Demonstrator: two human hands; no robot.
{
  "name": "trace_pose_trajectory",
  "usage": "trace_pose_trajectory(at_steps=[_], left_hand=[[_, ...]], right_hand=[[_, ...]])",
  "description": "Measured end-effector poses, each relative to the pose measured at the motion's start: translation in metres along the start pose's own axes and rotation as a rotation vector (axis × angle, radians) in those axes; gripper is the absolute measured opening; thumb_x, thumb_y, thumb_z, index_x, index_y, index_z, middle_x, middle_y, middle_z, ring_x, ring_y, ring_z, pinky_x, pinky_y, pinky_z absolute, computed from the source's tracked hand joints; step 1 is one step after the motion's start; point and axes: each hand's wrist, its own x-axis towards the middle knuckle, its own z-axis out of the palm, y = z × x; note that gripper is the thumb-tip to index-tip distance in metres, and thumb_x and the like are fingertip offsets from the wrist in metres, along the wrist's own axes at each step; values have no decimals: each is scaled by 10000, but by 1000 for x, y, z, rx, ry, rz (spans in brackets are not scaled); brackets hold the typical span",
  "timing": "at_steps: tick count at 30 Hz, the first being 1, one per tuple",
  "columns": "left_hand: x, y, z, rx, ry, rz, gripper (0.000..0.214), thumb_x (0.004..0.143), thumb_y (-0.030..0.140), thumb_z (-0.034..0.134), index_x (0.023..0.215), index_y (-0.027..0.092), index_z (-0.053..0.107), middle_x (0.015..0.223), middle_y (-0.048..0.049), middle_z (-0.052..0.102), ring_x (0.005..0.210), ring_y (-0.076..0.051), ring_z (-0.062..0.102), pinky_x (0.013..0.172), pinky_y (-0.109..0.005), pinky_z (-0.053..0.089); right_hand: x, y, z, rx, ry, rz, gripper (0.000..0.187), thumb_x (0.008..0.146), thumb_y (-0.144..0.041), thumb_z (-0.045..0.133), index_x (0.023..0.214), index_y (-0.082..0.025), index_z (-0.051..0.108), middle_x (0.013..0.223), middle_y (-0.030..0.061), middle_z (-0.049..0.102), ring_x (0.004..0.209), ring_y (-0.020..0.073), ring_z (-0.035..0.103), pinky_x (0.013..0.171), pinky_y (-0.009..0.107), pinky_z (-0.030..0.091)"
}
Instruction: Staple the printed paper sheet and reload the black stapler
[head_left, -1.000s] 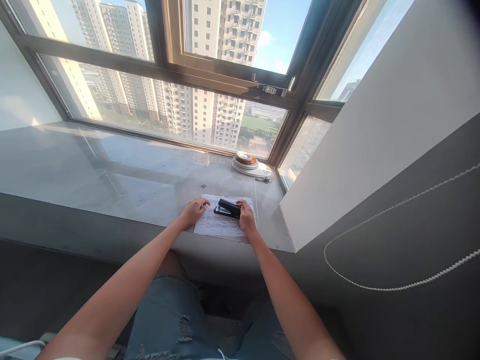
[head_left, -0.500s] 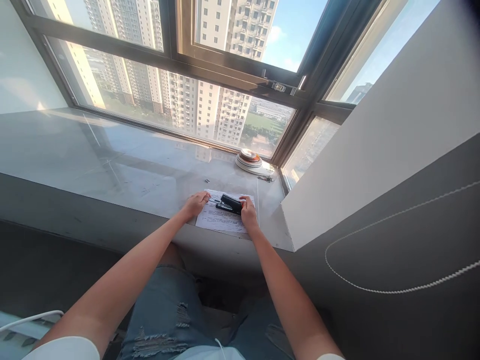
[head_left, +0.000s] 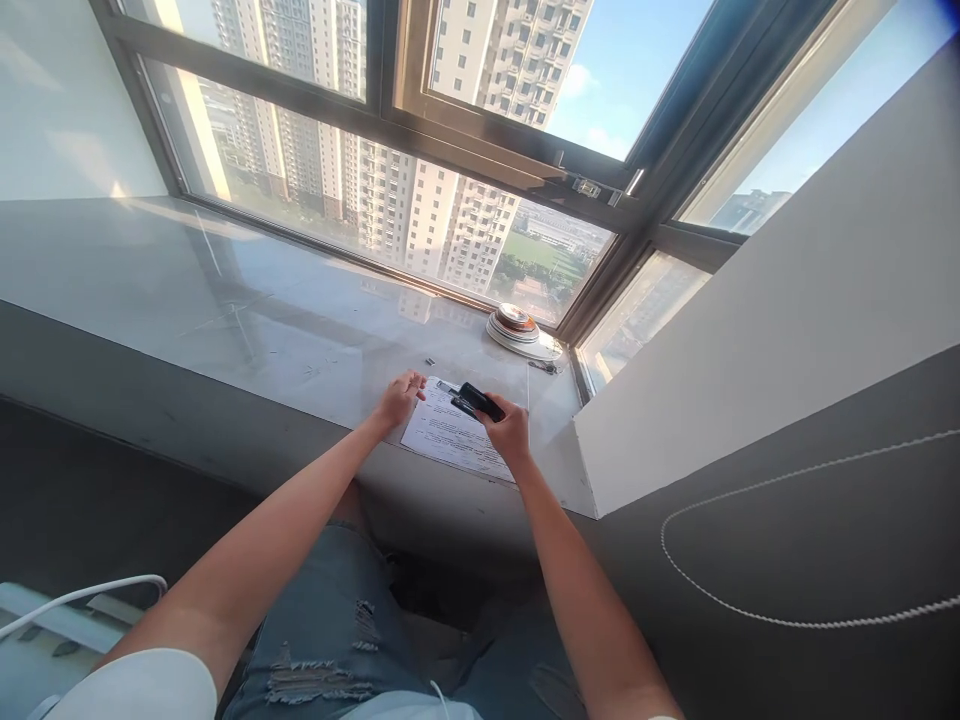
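Since a moment ago your right hand (head_left: 510,432) has taken up the stapler (head_left: 480,402). It lay flat on the paper (head_left: 450,445) with your fingers only at its right end; now it is raised and tilted over the sheet's far edge.

Far to the left of the paper and below the sill (head_left: 225,320), a white cable (head_left: 82,595) loops beside your left elbow. Your left hand (head_left: 401,398) sits at the paper's far left corner. Its fingers (head_left: 415,381) are loosely curled and spread, holding nothing. Whether the tips touch the sheet or only the sill beside it cannot be told. Just beyond the paper's far left corner, a few small staples (head_left: 430,361) lie loose on the sill.

The paper itself lies near the sill's front edge, printed side up, its near right corner reaching the lip. Above its far edge is the black stapler, its left end pointing toward your left hand and its right end buried in your right hand. That hand's fingers are closed around the stapler's rear, the thumb on top, and the wrist hangs over the paper's right half.

Beyond the paper to the right, close to the window frame (head_left: 600,270), stands a round stack (head_left: 517,328) of pale discs with an orange top. Just right of it lies a small dark object (head_left: 544,367), too small to make out. Well to the right of the paper, a beaded cord (head_left: 750,610) loops across the dark wall.
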Motion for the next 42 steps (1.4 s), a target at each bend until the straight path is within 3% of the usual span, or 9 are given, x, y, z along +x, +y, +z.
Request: trace_pose_trajectory(at_steps=[6, 12, 16, 21, 26, 29, 32, 36, 42], left_hand=[[7, 15, -9, -760, 165, -281, 382, 1042, 436, 389, 1054, 146, 636, 1235, -203, 688, 1114, -253, 693, 899, -390, 595], [11, 27, 9, -993, 125, -391, 360, 1069, 360, 337, 1036, 163, 637, 1229, -190, 707, 1202, -275, 680, 1042, -446, 557], [7, 24, 17, -967, 139, -375, 276, 1054, 282, 416, 973, 148, 643, 1147, -183, 732, 1194, -266, 683, 1067, -424, 547], [-10, 19, 16, -730, 180, -287, 228, 1054, 283, 486, 1044, 120, 646, 1115, -177, 731, 932, -207, 740, 923, -391, 612], [-30, 36, 17, -355, 45, -49, 348, 1006, 391, 579, 1260, 152, 574, 1108, -146, 759, 851, -222, 749, 709, -340, 590], [-40, 57, 27, -328, -61, 21, 415, 984, 501, 590, 1244, 186, 512, 1029, -125, 777, 802, -232, 762, 688, -338, 574], [-50, 78, 38, -397, -197, 10, 421, 981, 539, 576, 1222, 220, 446, 904, -83, 777, 786, -240, 772, 733, -360, 581], [-60, 101, 43, -323, -298, 29, 402, 971, 523, 596, 1216, 246, 438, 781, -36, 755, 725, -241, 763, 705, -348, 562], [-67, 108, 44, -240, -367, 41, 440, 898, 557, 707, 1160, 261, 514, 810, -58, 768, 754, -253, 749, 632, -315, 507]], right_hand=[[3, -33, 20, -220, -7, -352, 387, 981, -169, 535, 1294, -296, 726, 1278, 85, 729, 1204, 300, 623, 1081, 511, 424], [2, -44, 30, -321, -157, -571, 396, 1056, -162, 450, 1314, -322, 705, 1359, 70, 689, 1258, 260, 604, 1088, 465, 391], [-2, -45, 25, -327, -103, -532, 409, 1041, -145, 431, 1299, -286, 715, 1321, 88, 707, 1233, 268, 609, 1075, 471, 393], [-11, -33, 22, -129, 241, -52, 317, 940, -268, 578, 1198, -231, 758, 1130, 103, 774, 1063, 309, 673, 965, 463, 492], [-19, -6, 25, 86, 191, 240, 281, 820, -405, 732, 1040, -241, 793, 975, 51, 803, 895, 279, 733, 863, 396, 563], [-20, -1, 21, 48, 184, 186, 345, 822, -412, 764, 1120, -240, 778, 1087, 77, 791, 1029, 300, 723, 938, 443, 564], [-22, -11, 8, 5, 171, -84, 435, 902, -364, 728, 1327, -274, 698, 1351, 100, 697, 1301, 307, 604, 1084, 497, 505], [-29, -33, -14, 151, 6, -384, 336, 1015, -294, 601, 1329, -375, 689, 1270, 30, 741, 1234, 237, 647, 1043, 434, 552], [-39, -38, -28, 228, 10, -356, 277, 982, -365, 671, 1252, -345, 727, 1176, 49, 769, 1108, 250, 702, 941, 426, 598]])
